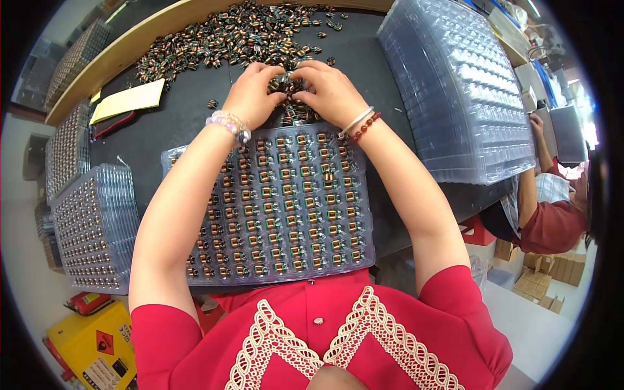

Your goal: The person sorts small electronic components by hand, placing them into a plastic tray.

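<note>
sitting bunched between the fingers (308, 73) are small copper-wound coils (285, 84).

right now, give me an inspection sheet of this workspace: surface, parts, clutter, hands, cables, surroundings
Surface: dark table, carrying trays and loose parts.
Parts: copper-wound coil parts heaped at the far side; filled tray nearest the person, holding rows of them.
Clutter: yellow paper, partly over a red-edged dark object, at left.
Grip: left hand and right hand meet over coil parts just beyond the tray; how firmly, cannot tell.
Cables: nothing seen around the hands; far right too blurred to tell.
Surroundings: filled tray stack left, clear tray stack right; red extinguisher and yellow cabinet lower left; co-worker right.
</note>
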The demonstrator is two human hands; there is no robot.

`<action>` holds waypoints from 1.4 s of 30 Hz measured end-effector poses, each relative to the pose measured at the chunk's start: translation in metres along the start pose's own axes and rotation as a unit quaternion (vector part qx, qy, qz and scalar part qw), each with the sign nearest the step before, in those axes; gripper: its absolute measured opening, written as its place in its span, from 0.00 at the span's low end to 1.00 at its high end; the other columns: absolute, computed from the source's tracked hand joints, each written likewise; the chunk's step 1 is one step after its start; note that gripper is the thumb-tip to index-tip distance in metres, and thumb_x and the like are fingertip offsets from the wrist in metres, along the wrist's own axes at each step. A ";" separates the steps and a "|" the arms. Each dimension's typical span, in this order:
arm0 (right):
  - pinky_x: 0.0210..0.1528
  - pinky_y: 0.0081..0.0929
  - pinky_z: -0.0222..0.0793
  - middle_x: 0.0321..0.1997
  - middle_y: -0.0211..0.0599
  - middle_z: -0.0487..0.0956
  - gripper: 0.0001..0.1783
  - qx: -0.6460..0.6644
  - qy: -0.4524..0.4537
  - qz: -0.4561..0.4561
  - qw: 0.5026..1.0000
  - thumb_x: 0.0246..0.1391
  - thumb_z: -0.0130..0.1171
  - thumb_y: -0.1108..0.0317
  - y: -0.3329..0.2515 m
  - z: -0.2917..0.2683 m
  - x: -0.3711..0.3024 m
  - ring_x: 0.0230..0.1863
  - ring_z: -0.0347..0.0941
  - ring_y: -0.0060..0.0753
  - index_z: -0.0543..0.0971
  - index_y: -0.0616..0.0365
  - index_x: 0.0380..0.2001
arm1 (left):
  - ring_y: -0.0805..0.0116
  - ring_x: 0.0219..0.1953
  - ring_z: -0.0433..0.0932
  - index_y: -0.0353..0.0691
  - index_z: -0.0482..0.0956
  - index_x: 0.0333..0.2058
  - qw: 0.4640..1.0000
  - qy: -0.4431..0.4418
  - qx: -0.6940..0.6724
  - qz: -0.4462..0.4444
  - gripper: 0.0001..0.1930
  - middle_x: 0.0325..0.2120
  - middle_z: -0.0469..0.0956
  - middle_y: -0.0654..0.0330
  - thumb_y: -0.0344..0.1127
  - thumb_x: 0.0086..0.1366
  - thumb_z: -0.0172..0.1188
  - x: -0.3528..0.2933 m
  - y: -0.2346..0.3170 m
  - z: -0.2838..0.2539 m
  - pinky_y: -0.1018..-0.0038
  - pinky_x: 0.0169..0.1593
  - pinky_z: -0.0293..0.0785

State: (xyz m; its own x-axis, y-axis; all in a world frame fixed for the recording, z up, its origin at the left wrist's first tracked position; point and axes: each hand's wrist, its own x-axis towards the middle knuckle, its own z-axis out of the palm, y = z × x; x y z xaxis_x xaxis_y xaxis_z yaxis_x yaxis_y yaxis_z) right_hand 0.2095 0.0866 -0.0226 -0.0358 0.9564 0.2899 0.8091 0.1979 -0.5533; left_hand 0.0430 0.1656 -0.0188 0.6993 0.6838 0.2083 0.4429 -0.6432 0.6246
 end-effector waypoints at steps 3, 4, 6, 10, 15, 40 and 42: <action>0.40 0.27 0.74 0.53 0.39 0.74 0.14 -0.109 0.112 -0.071 0.985 0.47 0.62 0.70 -0.008 -0.011 -0.021 0.38 0.77 0.33 0.78 0.56 0.40 | 0.54 0.43 0.72 0.40 0.79 0.36 0.993 0.044 0.072 0.087 0.08 0.37 0.75 0.54 0.32 0.57 0.58 -0.027 0.028 0.000 0.63 0.50 0.69; 0.40 0.27 0.74 0.53 0.39 0.74 0.14 -0.111 0.111 -0.069 0.985 0.47 0.62 0.70 -0.014 -0.017 -0.033 0.38 0.77 0.33 0.78 0.56 0.40 | 0.55 0.43 0.72 0.39 0.80 0.34 0.993 0.005 0.050 0.108 0.07 0.36 0.75 0.54 0.34 0.57 0.58 -0.041 0.040 0.000 0.64 0.49 0.70; 0.37 0.24 0.75 0.53 0.39 0.74 0.16 -0.034 0.099 0.008 0.994 0.48 0.61 0.72 -0.027 -0.031 -0.059 0.39 0.77 0.30 0.78 0.57 0.43 | 0.57 0.42 0.71 0.38 0.80 0.29 0.986 0.002 0.053 0.160 0.08 0.36 0.75 0.56 0.36 0.54 0.62 -0.070 0.064 0.009 0.65 0.48 0.70; 0.35 0.21 0.74 0.53 0.38 0.73 0.16 0.057 0.082 0.100 0.990 0.50 0.60 0.73 -0.031 -0.048 -0.118 0.38 0.76 0.24 0.77 0.58 0.45 | 0.58 0.42 0.71 0.38 0.79 0.28 0.980 -0.042 0.073 0.181 0.07 0.34 0.76 0.58 0.34 0.51 0.64 -0.094 0.080 0.026 0.65 0.48 0.70; 0.34 0.16 0.70 0.50 0.33 0.74 0.17 0.155 0.032 0.225 0.961 0.51 0.60 0.74 -0.046 -0.056 -0.174 0.36 0.73 0.18 0.77 0.59 0.46 | 0.58 0.35 0.73 0.39 0.76 0.23 0.981 0.009 0.036 0.189 0.07 0.23 0.75 0.58 0.33 0.50 0.65 -0.085 0.071 0.022 0.64 0.40 0.69; 0.19 0.10 0.50 0.20 0.20 0.69 0.13 0.440 -0.067 0.468 0.763 0.57 0.57 0.66 -0.044 -0.043 -0.180 0.18 0.57 0.09 0.78 0.69 0.34 | 0.54 0.43 0.79 0.24 0.74 0.44 0.822 0.031 -0.248 -0.512 0.27 0.40 0.79 0.46 0.49 0.62 0.55 -0.207 -0.049 -0.086 0.64 0.46 0.72; 0.18 0.11 0.47 0.18 0.18 0.66 0.13 0.425 -0.066 0.472 0.770 0.57 0.58 0.65 -0.046 -0.043 -0.179 0.17 0.54 0.09 0.78 0.68 0.31 | 0.56 0.43 0.79 0.24 0.74 0.45 0.762 0.022 -0.357 -0.540 0.27 0.42 0.79 0.47 0.49 0.63 0.55 -0.207 -0.043 -0.090 0.65 0.46 0.73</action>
State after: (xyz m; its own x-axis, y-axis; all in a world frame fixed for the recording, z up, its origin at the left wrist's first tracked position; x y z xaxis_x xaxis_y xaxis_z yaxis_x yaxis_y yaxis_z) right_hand 0.2040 -0.1028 -0.0160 0.2288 0.7627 -0.6049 -0.1630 -0.5826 -0.7963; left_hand -0.1709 0.0829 -0.0215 0.1168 0.7028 -0.7017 0.3174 0.6431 0.6969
